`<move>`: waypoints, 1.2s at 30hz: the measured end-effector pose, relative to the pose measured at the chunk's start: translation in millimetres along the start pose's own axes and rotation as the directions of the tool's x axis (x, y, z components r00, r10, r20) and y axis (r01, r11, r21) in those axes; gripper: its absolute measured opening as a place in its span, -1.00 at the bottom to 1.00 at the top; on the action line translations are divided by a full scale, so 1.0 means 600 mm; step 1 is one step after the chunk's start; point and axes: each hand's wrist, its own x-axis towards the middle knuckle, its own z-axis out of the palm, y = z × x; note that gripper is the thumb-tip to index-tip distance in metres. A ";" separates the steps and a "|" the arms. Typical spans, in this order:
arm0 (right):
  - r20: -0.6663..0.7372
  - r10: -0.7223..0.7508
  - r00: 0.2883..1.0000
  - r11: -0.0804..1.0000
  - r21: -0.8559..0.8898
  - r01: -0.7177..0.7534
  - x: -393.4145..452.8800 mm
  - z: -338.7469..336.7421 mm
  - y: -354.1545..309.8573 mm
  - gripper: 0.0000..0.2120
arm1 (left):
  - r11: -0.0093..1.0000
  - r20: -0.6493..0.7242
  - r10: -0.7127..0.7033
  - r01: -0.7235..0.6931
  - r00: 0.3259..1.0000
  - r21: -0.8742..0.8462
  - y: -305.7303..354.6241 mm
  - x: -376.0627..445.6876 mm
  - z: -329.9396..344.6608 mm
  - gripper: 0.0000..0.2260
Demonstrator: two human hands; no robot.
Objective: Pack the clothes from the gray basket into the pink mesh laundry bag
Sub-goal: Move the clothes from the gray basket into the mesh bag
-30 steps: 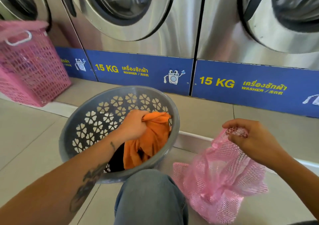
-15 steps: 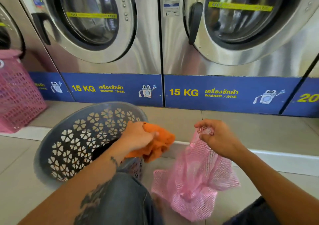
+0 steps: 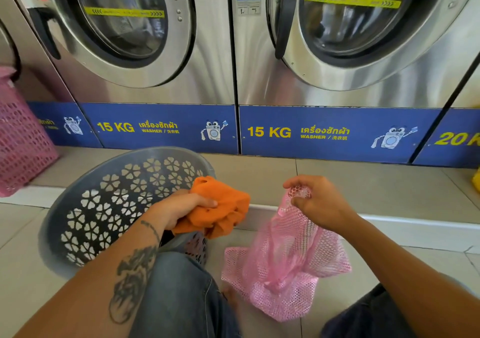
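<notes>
Transfer of one garment from basket to bag is judged to be the step in hand: a crumpled orange cloth garment is held clear above the right rim of the round gray plastic basket with flower-shaped cut-outs, which stands tipped on the tiled floor before the steel washing machines. The garment is gripped by the left hand, fingers and thumb curled round a bunched fold. The pink mesh laundry bag hangs to the right of the basket, its lower part slumped on the floor, its gathered top pinched between thumb and curled fingers of the right hand. The two hands are kept apart, garment and bag top near one another but not touching. The bag's mouth appears bunched shut in the pinch, so the next move is judged to call for the opening to be spread before the garment can be pushed in. Dark cloth is glimpsed low in the basket behind the left wrist; how much is left cannot be told
</notes>
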 end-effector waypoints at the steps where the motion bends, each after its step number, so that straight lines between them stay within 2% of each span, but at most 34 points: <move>1: -0.004 -0.001 1.000 1.000 -0.004 0.001 0.001 0.001 0.000 -0.67 | 1.000 -0.037 0.026 -0.026 0.999 -0.006 0.000 0.001 -0.001 -0.38; 4: -0.023 -0.006 1.000 1.000 0.023 0.007 0.003 0.002 -0.002 -0.63 | 0.978 -0.142 0.190 -0.175 0.971 0.111 0.015 -0.018 0.002 -0.49; 7: -0.027 -0.005 1.000 0.998 0.064 0.007 0.011 -0.001 -0.001 -0.54 | 0.906 -0.158 0.399 -0.362 0.903 0.220 0.045 -0.065 0.019 -0.59; 10: -0.030 -0.038 0.999 0.995 0.093 0.040 0.022 -0.006 -0.004 -0.45 | 0.810 -0.178 0.585 -0.557 0.791 0.186 0.085 -0.117 0.040 -0.51; 13: -0.041 -0.089 0.995 0.994 0.066 0.091 0.031 -0.017 -0.015 -0.42 | 0.718 -0.230 0.685 -0.694 0.692 0.051 0.126 -0.144 0.071 -0.60; 15: -0.055 -0.116 0.992 0.993 0.032 0.118 0.037 -0.024 -0.021 -0.43 | 0.746 -0.220 0.650 -0.665 0.727 0.007 0.132 -0.135 0.107 -0.61; 19: -0.082 -0.133 0.988 0.987 -0.097 0.125 0.039 -0.033 -0.035 -0.43 | 0.906 -0.208 0.409 -0.423 0.888 -0.024 0.048 -0.053 0.183 -0.70; 22: -0.029 -0.169 0.985 0.981 -0.102 0.166 0.043 -0.027 -0.062 -0.41 | 0.937 -0.051 0.315 -0.319 0.948 -0.141 -0.013 -0.031 0.223 -0.64; 25: 0.077 -0.163 0.984 0.986 -0.006 0.164 0.052 -0.012 -0.095 -0.39 | 0.914 0.065 0.314 -0.282 0.947 -0.292 -0.030 -0.029 0.252 -0.65; 29: 0.190 -0.153 0.970 0.978 0.170 0.120 0.058 0.014 -0.137 -0.41 | 0.830 0.108 0.303 -0.206 0.947 -0.519 -0.031 -0.017 0.265 -0.65; 31: 0.204 -0.153 0.967 0.969 0.225 0.106 0.062 0.025 -0.148 -0.42 | 0.806 0.137 0.297 -0.172 0.945 -0.566 -0.033 -0.007 0.264 -0.68; 33: 0.190 -0.140 0.972 0.971 0.218 0.097 0.069 0.033 -0.153 -0.42 | 0.817 0.149 0.328 -0.202 0.933 -0.540 -0.036 -0.004 0.259 -0.68; 36: 0.151 -0.102 0.983 0.984 0.159 0.078 0.080 0.035 -0.151 -0.41 | 0.880 0.116 0.370 -0.307 0.922 -0.363 -0.044 -0.013 0.253 -0.63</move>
